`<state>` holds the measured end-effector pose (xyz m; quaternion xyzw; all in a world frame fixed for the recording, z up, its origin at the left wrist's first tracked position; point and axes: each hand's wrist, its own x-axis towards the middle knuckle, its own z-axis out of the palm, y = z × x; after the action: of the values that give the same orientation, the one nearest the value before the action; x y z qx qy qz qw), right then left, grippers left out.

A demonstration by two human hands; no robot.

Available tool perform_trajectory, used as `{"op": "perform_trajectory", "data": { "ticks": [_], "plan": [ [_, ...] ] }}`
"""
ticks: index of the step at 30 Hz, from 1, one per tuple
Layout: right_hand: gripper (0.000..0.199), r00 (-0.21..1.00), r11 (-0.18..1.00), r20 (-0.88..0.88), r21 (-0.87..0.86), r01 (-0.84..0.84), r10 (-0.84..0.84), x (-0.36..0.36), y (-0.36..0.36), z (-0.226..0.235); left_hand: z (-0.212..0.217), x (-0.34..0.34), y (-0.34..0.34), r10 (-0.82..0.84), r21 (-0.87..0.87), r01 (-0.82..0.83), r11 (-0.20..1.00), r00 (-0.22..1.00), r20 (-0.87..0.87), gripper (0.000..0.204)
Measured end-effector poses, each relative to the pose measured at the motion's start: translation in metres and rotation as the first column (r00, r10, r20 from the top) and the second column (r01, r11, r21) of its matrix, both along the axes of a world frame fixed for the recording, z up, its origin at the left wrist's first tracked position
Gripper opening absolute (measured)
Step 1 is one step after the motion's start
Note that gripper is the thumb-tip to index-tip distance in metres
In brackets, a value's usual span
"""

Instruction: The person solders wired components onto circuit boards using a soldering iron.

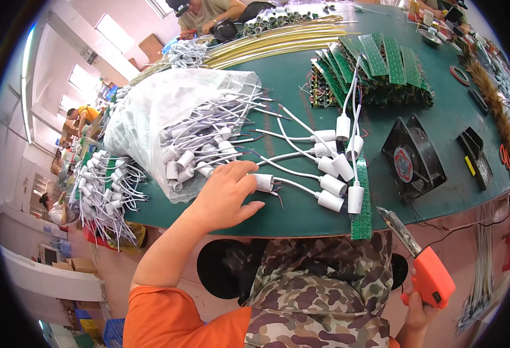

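Observation:
My left hand (225,192) reaches over the near edge of the table, thumb and fingers apart, fingertips at a white lamp socket with a cable (263,182). It grips nothing that I can see. Low on the right, my right hand (420,313) is closed round the handle of an orange soldering gun (433,277), whose metal tip points up and left at the table edge. Between the hands lie several white cabled sockets (330,201). Their wires run over and beside a green circuit board strip (362,223) that reaches the table edge.
A clear plastic bag (136,124) spills many white sockets to the left. Stacked green circuit boards (394,61) lie at the back. On the right are a black fan (413,156), a black tray (474,153) and red-handled scissors (504,155). Another person (208,14) sits across the table.

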<state>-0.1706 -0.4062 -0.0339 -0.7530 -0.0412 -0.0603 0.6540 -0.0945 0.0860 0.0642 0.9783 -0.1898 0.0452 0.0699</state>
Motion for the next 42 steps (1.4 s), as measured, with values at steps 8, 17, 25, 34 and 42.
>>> {"op": "perform_trajectory", "data": {
  "ticks": [8,17,25,34,42],
  "plan": [
    [0.042,0.999,0.999,0.023,0.018,-0.034,0.034,-0.002,0.000,-0.003,-0.022,0.020,-0.005,-0.004,-0.084,0.012,0.996,0.996,0.089,0.044],
    [0.050,0.998,0.998,0.035,-0.039,-0.043,0.045,-0.006,-0.006,-0.002,0.007,0.025,-0.011,-0.004,-0.329,-0.016,0.944,0.998,-0.060,0.043],
    [0.035,0.994,0.996,0.074,-0.047,-0.077,0.081,0.005,0.021,0.024,-0.022,0.010,-0.067,-0.148,-0.650,0.137,0.747,0.988,0.038,0.035],
    [0.021,0.999,0.995,-0.001,-0.090,-0.041,0.041,-0.001,0.022,0.028,-0.047,0.014,-0.095,-0.117,-0.629,0.203,0.750,0.977,0.177,0.026],
    [0.022,0.996,0.986,0.014,-0.142,-0.086,0.089,-0.002,0.021,0.024,-0.063,0.010,-0.116,-0.099,-0.538,0.250,0.805,0.951,0.294,0.026]
  ]
}}
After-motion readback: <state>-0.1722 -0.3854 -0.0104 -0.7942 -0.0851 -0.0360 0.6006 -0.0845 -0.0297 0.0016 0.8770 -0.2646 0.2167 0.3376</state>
